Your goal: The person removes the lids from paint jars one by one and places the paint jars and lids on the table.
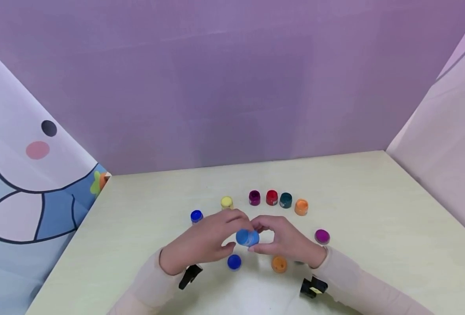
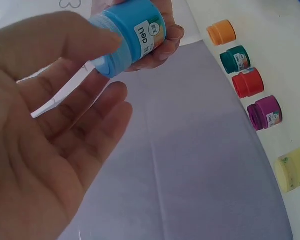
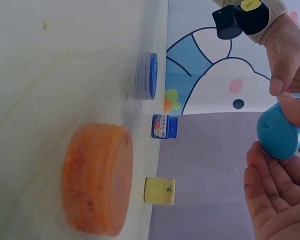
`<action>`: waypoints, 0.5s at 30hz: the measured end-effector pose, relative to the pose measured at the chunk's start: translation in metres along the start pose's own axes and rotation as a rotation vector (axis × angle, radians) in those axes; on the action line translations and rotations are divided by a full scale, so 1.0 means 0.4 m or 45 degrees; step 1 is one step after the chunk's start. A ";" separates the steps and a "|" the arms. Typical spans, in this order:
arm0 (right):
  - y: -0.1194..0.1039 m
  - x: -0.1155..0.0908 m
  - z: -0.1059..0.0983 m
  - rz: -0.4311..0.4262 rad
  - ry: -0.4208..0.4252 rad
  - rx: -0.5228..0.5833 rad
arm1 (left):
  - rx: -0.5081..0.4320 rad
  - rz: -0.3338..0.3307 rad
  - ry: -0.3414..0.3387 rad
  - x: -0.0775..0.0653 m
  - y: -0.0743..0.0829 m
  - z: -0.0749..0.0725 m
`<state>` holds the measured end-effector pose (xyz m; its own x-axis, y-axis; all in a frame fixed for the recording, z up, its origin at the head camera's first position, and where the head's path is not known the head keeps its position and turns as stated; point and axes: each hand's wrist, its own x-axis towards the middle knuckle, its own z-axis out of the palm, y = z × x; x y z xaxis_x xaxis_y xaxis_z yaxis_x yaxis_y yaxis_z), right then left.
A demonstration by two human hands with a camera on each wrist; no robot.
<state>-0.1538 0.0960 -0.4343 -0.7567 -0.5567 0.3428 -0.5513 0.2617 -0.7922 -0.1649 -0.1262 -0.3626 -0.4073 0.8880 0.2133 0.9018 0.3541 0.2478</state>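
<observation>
A light blue paint jar [image 1: 247, 237] lies tilted on its side above the table, its lid end toward my left. My right hand [image 1: 285, 236] holds it between thumb and fingers round the base end, as the right wrist view also shows with the jar's bottom [image 3: 276, 134]. My left hand [image 1: 210, 238] is at the lid end, thumb and fingers spread around it. In the head view a gap shows between the left thumb and the jar. The left wrist view has the left thumb in front of the ribbed lid [image 2: 121, 59]; contact of the other fingers is hidden.
Uncovered purple [image 1: 254, 198], red [image 1: 272, 197], green [image 1: 285, 200] and orange [image 1: 301, 207] jars stand behind the hands. Yellow [image 1: 227, 202] and dark blue [image 1: 196, 216] jars stand left. Blue [image 1: 234, 262], orange [image 1: 279, 264] and purple [image 1: 322, 236] lids lie nearer.
</observation>
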 end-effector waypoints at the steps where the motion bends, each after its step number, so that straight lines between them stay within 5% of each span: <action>1: 0.000 0.000 0.000 0.007 -0.004 0.004 | 0.002 0.003 0.003 0.000 0.001 0.000; 9: 0.002 0.000 0.001 0.020 -0.015 -0.010 | -0.007 -0.002 -0.005 0.000 0.004 -0.003; 15: 0.004 0.002 -0.001 -0.003 -0.013 -0.023 | -0.028 -0.102 -0.021 0.004 0.003 -0.003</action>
<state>-0.1556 0.0964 -0.4351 -0.7517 -0.5656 0.3392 -0.5595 0.2746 -0.7821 -0.1645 -0.1247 -0.3608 -0.4755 0.8619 0.1761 0.8628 0.4178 0.2846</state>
